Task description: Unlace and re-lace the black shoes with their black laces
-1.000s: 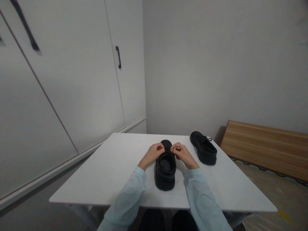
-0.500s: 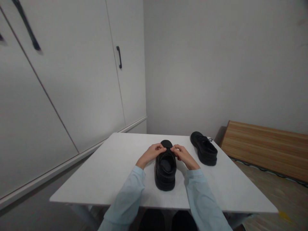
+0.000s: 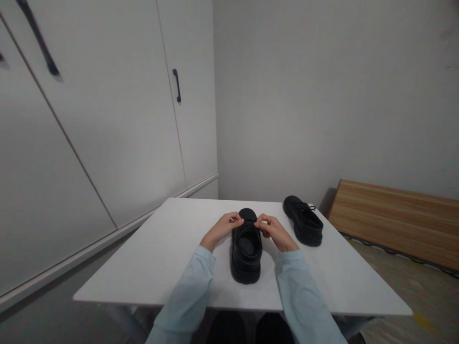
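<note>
A black shoe (image 3: 246, 263) stands on the white table in front of me, its toe pointing away and its heel towards me. Over the left side of its lacing, my left hand (image 3: 226, 225) is closed in a pinch on the shoelace. My right hand (image 3: 271, 227) pinches the lace from the other side, thumb and forefinger together. The lace between my fingertips is thin and dark, hard to make out against the shoe. A second black shoe (image 3: 309, 231), with its lace tied in a bow, rests farther back on the right, apart from my hands.
The white table (image 3: 154, 258) reaches from my lap to near the wall corner. White cabinet doors (image 3: 136, 119) with black handles rise on the left. A wood-grain panel (image 3: 394, 220) leans by the wall on the right, with a cable along its lower edge.
My left hand has shifted slightly left, so the gap between my fingertips is wider. The right hand and both shoes stay nearly in place.
</note>
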Demonstrator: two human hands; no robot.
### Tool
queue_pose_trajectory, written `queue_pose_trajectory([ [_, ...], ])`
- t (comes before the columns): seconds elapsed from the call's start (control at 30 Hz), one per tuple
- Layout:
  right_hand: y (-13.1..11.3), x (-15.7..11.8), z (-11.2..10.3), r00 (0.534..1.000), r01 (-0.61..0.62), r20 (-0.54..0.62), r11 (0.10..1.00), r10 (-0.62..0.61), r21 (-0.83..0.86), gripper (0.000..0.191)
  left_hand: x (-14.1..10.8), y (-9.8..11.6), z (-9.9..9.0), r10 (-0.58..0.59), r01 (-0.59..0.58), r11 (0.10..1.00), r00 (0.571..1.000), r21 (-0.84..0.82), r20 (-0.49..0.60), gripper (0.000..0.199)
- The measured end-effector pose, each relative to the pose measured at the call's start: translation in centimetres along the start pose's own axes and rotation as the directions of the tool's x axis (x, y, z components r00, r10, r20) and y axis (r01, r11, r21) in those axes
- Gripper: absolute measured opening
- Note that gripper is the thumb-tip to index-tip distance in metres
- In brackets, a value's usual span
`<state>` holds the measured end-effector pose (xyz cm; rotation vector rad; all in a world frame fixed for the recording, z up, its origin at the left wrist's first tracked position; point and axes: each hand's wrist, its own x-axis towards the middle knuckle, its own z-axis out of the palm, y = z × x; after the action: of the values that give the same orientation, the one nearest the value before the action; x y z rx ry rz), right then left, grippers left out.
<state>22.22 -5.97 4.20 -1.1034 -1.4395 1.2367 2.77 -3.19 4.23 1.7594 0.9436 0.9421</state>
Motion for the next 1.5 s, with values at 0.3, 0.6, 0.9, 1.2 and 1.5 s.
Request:
queue_pose_trajectory([
  [0.3, 0.9, 0.5, -0.8, 0.988, -0.134, 0.096, 0.976, 0.119, 0.172, 0.033, 0.1, -0.9, -0.8, 0.037, -0.036, 0.999, 0.99, -0.007, 0.139, 0.034],
  [0.6, 1.0, 0.4, -1.1, 0.978, -0.197, 0.1, 0.97, 0.184, 0.142, 0.032, 0.2, -1.3, -1.5, 0.041, -0.054, 0.996, 0.983, 0.07, 0.18, 0.032],
  [0.9, 0.8, 0.4, -1.2, 0.972, -0.227, 0.088, 0.967, 0.218, 0.118, 0.033, 0.3, -2.4, -2.4, 0.04, -0.072, 0.98, 0.985, 0.184, 0.169, 0.023],
  [1.2, 0.9, 0.6, -1.2, 0.966, -0.243, 0.121, 0.959, 0.227, 0.143, 0.034, -0.2, -1.7, -2.1, -0.057, 0.049, 0.998, 0.978, 0.044, 0.198, 0.032],
  [1.5, -0.1, 0.5, -0.6, 0.995, -0.087, 0.046, 0.996, 0.088, -0.033, 0.026, 0.7, -2.7, -1.9, -0.084, 0.085, 0.996, 0.995, -0.008, 0.045, 0.045],
])
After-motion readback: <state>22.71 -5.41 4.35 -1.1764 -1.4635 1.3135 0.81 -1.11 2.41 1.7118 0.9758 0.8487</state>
